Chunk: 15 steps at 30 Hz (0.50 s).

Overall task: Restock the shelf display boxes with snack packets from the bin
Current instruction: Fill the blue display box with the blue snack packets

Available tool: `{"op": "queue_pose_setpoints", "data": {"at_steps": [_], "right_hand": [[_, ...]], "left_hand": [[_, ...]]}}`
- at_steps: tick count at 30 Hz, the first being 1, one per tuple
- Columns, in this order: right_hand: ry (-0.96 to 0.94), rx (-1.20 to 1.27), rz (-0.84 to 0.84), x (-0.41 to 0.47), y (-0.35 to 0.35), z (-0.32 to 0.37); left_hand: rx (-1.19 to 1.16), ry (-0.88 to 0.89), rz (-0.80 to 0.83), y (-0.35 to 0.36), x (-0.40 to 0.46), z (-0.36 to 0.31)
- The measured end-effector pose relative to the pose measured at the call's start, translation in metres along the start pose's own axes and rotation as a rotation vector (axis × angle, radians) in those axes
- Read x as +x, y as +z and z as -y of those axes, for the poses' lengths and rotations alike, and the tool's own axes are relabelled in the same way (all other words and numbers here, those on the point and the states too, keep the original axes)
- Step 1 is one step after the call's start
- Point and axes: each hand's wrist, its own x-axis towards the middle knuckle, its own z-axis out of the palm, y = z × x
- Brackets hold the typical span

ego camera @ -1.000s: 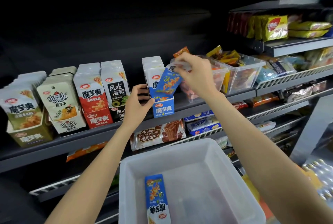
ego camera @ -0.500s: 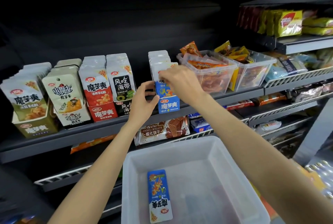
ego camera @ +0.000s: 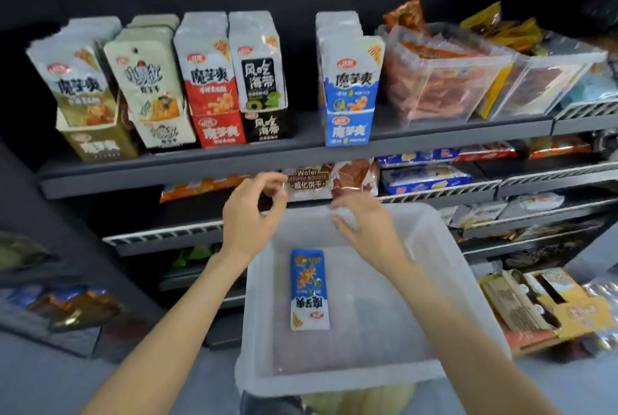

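Note:
A translucent white bin (ego camera: 444,284) sits low in front of me with one blue snack packet (ego camera: 309,287) lying flat inside. On the shelf above stands a blue display box (ego camera: 347,130) holding upright blue-and-white packets (ego camera: 351,77). My left hand (ego camera: 249,217) hovers over the bin's far left corner, fingers loosely curled, holding nothing. My right hand (ego camera: 366,227) hangs over the bin's far rim with relaxed fingers, also empty.
Left of the blue box stand black (ego camera: 266,127), red (ego camera: 217,132), cream (ego camera: 164,133) and olive (ego camera: 97,144) display boxes full of packets. Clear tubs of snacks (ego camera: 438,80) sit to the right. A wafer pack (ego camera: 321,179) lies on the lower shelf. Cardboard boxes (ego camera: 535,304) sit at the right.
Both hands have left the blue display box and dropped down to the bin's far edge. The blue packet my right hand held now stands in the box. The view tilted downward.

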Motion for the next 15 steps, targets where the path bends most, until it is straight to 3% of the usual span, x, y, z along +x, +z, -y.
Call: {"op": "queue_pose_setpoints", "data": {"at_steps": [4,8,10,13,15], "right_hand": [[0.344,-0.054,0.640,-0.020,0.047,-0.007],[0.437,-0.310,0.909,-0.030,0.085,0.000],[0.290,-0.352,0.969,-0.030,0.094,0.005],[-0.199,-0.364,1.065,-0.024,0.094,0.004],[-0.413,-0.429,1.198,-0.017,0.091,-0.002]], "left_hand": [[0.182,-0.220,0.189,-0.007,-0.035,0.035],[0.269,-0.395,0.261,-0.014,-0.059,0.050],[0.247,-0.448,0.285,-0.016,-0.065,0.052],[0.210,-0.491,0.337,-0.018,-0.071,0.054],[0.202,-0.492,0.347,-0.018,-0.073,0.055]]}}
